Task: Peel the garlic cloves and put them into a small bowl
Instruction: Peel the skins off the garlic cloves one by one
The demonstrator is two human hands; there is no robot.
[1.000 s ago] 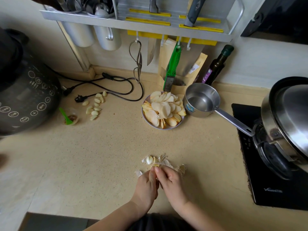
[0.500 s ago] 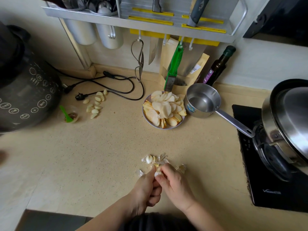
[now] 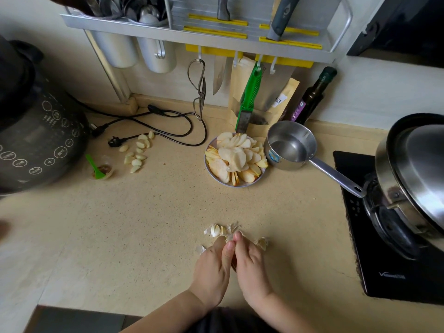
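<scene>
Only a blurred brand beginning with "V" shows on the black cooktop [image 3: 394, 260].

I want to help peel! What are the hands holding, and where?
Both hands, left hand and right hand, pinch a garlic clove between their fingertips; which part of it cannot be told.

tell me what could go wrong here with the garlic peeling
1. The peeled cloves lie loose on the counter beside the power plug and cord, far from both hands; some could get left behind or knocked.
2. Loose garlic skins surround the left hand and right hand; the unpeeled clove could get swept away with them.
</scene>
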